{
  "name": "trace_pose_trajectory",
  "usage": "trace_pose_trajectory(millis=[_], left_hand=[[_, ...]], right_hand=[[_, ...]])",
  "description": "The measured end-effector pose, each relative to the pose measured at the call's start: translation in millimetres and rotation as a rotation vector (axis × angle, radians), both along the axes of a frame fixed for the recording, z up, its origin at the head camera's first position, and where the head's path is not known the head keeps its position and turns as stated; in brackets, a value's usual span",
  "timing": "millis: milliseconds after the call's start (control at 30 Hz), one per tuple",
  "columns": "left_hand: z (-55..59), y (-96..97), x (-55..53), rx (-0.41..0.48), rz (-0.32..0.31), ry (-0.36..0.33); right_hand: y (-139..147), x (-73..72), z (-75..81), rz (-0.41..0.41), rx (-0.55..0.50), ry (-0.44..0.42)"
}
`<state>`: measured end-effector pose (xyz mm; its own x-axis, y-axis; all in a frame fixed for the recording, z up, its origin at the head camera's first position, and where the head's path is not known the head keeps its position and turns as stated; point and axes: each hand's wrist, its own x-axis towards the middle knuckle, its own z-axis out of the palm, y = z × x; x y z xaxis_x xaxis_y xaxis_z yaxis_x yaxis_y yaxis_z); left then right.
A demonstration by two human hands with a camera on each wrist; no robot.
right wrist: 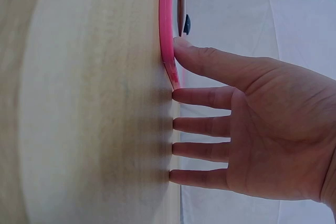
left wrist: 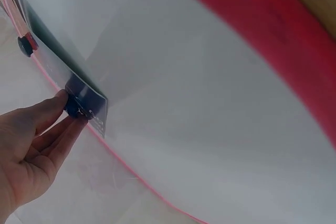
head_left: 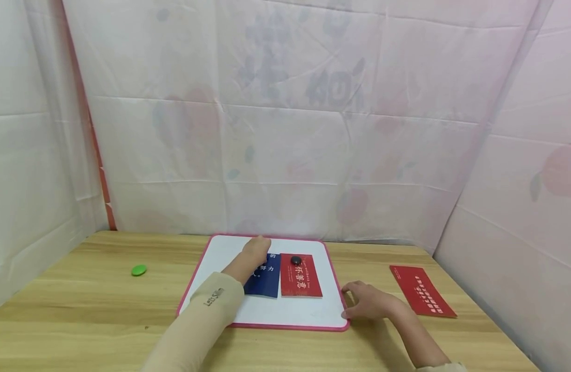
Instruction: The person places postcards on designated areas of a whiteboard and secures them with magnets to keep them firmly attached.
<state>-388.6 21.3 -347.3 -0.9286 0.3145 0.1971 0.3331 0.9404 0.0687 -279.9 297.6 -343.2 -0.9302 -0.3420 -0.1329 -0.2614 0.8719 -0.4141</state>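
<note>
A whiteboard [head_left: 304, 313] with a pink rim lies on the table, bearing a dark blue card [head_left: 266, 287] and a red card [head_left: 302, 279] side by side. Between thumb and fingertips, my left hand [head_left: 257, 250] pinches a round blue magnet [left wrist: 72, 106] at the blue card's far part. The left forearm covers some of that card in the head view. A black magnet [head_left: 296, 260] sits on the red card's upper part. My right hand [head_left: 368, 301] rests at the board's right edge, thumb [right wrist: 197, 56] on the pink rim and straight fingers spread with their tips on the tabletop.
A green magnet [head_left: 138, 269] lies on the wooden table [head_left: 80, 310] left of the board. Another red card [head_left: 422, 291] lies to the right, beyond the right hand. White printed sheeting [head_left: 285, 144] hangs behind the table and along both sides.
</note>
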Motion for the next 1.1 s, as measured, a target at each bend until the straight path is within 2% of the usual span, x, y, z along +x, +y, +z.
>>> trace_pose_trajectory(millis=[133, 567, 767, 867, 900, 933, 1033, 1067, 1100], left_hand=[[0.2, 1.5, 0.1, 0.008, 0.017, -0.013], [-3.9, 0.5, -2.9, 0.019, 0.026, 0.013], [-9.8, 5.5, -8.0, 0.043, 0.087, 0.057], [-10.6, 7.3, -10.5, 0.055, 0.109, 0.048], [-16.3, 7.1, -19.0, 0.055, 0.107, 0.043], [-28.8, 5.3, -33.4, 0.052, 0.093, 0.070], [-73.7, -2.1, -87.6, 0.033, 0.054, 0.125], [-79.1, -5.3, -92.7, 0.029, 0.040, 0.144], [-92.2, -8.1, -105.1, 0.029, 0.022, 0.160]], right_hand=[[-0.3, 1.2, 0.7, 0.003, -0.005, 0.000], [0.4, 1.9, 0.9, -0.020, -0.001, -0.016], [1.7, 2.2, 1.0, -0.019, -0.001, -0.010], [1.3, 1.3, -0.1, -0.015, -0.001, -0.008], [1.0, 1.1, -0.2, -0.015, -0.002, -0.010], [0.8, 0.9, -0.3, -0.015, -0.002, -0.010], [0.0, 0.1, -0.2, -0.017, 0.000, -0.014], [-0.1, -0.1, -0.2, -0.016, 0.000, -0.012], [-0.1, -0.3, -0.2, -0.015, 0.000, -0.011]])
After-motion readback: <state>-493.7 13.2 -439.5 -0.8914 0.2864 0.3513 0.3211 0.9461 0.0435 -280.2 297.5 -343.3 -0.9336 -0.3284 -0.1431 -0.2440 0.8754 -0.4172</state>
